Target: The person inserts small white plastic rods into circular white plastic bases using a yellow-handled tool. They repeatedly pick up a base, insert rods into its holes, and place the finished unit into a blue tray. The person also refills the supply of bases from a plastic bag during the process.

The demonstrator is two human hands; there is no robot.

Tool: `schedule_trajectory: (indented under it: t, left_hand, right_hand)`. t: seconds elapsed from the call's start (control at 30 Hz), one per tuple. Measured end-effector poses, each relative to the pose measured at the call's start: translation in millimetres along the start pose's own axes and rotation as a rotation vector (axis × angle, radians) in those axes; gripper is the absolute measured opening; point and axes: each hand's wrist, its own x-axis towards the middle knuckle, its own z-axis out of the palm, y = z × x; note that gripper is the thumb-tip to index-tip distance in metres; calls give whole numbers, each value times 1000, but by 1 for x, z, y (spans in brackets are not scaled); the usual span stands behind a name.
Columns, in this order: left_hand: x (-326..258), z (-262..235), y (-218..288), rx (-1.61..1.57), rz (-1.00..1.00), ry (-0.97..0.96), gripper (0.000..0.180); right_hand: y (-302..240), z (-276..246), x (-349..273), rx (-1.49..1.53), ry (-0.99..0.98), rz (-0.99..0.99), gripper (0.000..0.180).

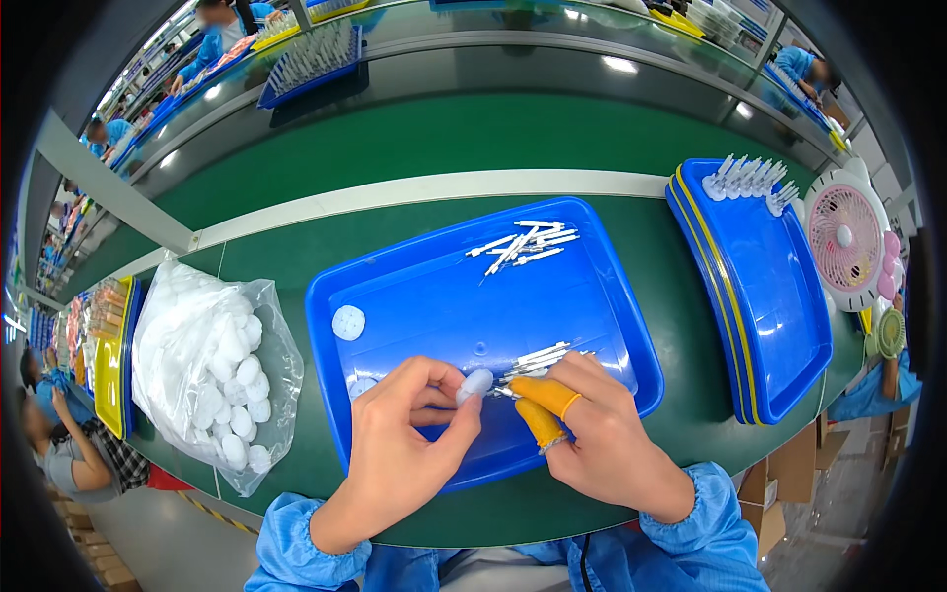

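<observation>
Between its thumb and fingers, my left hand (409,439) pinches a small pale round plastic piece (474,385). My right hand (602,424), with yellow finger cots (546,397) on the thumb and a finger, is closed on a thin white rod with a metallic tip, pointed toward that piece. Several white rods (541,359) show just beyond the right fingers; whether they lie in the tray or are held, I cannot tell. Both hands are over the near part of a blue tray (414,271). A loose pile of similar rods (523,245) lies at its far right. One round piece (348,323) sits at its left, another (363,387) partly behind my left hand.
A clear plastic bag (212,370) of pale round pieces stands left of the tray. On the right are stacked blue and yellow trays (755,296) with upright assembled pieces (745,178) on top, beside a pink and white fan (843,235). A pale rail (444,193) crosses behind.
</observation>
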Motion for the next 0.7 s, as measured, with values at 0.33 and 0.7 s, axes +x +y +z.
schedule_trajectory:
  t: [0.33,0.7]
  left_hand:
    - [-3,10,-8,195,274,31,17]
    - [-10,12,-7,304,238,-3,14]
  right_hand:
    - [-4,18,-2,66,72,10,40]
    - [-8,33,-4,78,183,62,38]
